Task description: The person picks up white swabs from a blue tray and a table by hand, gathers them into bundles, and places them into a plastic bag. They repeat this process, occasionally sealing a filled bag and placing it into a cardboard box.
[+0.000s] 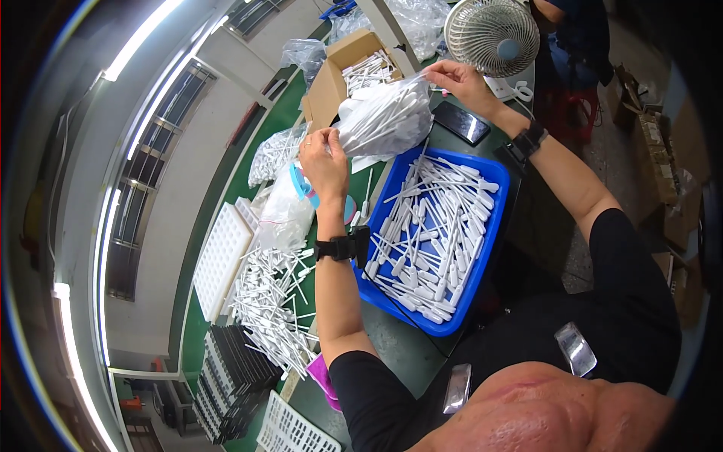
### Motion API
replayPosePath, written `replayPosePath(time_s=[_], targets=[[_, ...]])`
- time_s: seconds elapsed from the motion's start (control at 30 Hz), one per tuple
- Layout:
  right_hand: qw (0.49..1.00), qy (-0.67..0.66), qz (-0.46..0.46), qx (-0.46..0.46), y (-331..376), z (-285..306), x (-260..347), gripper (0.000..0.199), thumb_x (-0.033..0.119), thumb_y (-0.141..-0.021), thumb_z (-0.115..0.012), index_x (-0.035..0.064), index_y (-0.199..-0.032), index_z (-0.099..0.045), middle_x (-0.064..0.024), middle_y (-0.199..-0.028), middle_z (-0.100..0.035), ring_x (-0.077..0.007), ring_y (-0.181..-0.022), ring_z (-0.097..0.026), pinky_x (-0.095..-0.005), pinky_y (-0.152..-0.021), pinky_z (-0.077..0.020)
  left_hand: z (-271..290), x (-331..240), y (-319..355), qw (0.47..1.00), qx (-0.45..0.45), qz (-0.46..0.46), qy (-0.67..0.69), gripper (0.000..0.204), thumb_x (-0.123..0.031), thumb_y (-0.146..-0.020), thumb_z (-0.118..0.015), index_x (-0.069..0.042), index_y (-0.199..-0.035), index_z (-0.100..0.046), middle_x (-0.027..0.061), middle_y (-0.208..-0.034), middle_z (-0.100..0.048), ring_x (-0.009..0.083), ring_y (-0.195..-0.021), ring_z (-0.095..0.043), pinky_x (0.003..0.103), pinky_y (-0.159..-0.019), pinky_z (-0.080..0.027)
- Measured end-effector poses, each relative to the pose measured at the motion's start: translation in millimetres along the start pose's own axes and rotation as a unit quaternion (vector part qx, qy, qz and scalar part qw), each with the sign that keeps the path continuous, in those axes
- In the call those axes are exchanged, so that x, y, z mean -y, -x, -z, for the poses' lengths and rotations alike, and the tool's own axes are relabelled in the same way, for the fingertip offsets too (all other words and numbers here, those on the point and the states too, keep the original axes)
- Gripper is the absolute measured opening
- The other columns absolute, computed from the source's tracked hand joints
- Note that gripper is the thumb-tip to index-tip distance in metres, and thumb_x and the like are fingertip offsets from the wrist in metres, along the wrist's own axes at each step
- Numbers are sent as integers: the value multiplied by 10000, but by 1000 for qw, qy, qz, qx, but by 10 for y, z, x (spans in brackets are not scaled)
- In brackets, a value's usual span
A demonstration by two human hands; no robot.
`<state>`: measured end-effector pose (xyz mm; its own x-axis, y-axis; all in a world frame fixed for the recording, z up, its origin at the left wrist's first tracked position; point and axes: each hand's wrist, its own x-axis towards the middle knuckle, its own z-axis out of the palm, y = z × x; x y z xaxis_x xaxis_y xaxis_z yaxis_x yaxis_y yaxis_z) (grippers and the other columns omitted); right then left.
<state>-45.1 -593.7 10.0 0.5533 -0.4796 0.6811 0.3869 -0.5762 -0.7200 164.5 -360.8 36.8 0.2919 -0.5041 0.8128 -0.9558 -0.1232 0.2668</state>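
Note:
Between my two hands hangs a clear plastic bag point(388, 119) filled with white plastic droppers. My left hand point(325, 164) is closed on the bag's left corner, while my right hand point(465, 84) pinches its upper right edge. Just below the bag, a blue tray point(501, 200) holds a loose heap of white droppers point(433, 233), their stems pointing many ways. Behind the bag stands an open cardboard box point(322, 94) with more white sticks inside.
A dark phone point(461, 123) lies right of the bag, near a fan point(493, 38). At left are loose white droppers point(267, 301), a white perforated rack point(224, 260), stacked black trays point(230, 380) and a white slotted tray point(295, 428). Another person point(576, 45) is at the far right.

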Motion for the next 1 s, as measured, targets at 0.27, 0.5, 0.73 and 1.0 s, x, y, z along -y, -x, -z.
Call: replayPosePath(time_s=[0.27,0.5,0.73,1.0], targets=[[994,84,13,-66,-58,-77,71,184,214,-963,-614,54,-1047,-650,53,-899,-633,-17,-840,-554,-168,-709,-441,-10,-233,111,996,-74,-46,7,130,-154,-901,-616,-38,-912,-675,119,-928,-665,296,-895,-588,389,-851,-435],[995,69,45,-64,-123,-162,66,174,205,-959,-621,48,-1031,-644,36,-919,-629,-38,-864,-557,-191,-783,-457,-102,-440,-208,988,-48,-130,-63,169,-191,-847,-677,-72,-967,-676,87,-947,-652,277,-985,-566,408,-958,-373],[996,39,33,-78,-107,-229,66,173,191,-956,-627,46,-1047,-648,35,-924,-631,-39,-875,-560,-193,-802,-465,-543,-853,-388,991,-45,-95,83,224,-229,-803,-724,-80,-969,-707,80,-951,-664,284,-982,-572,406,-933,-395],[995,34,47,-80,-89,-201,90,174,175,-953,-631,43,-1064,-650,37,-906,-641,-40,-863,-575,-194,-791,-479,-694,-891,-521,970,97,-17,222,189,-190,-785,-709,-58,-919,-702,113,-947,-651,299,-901,-569,407,-821,-430]])
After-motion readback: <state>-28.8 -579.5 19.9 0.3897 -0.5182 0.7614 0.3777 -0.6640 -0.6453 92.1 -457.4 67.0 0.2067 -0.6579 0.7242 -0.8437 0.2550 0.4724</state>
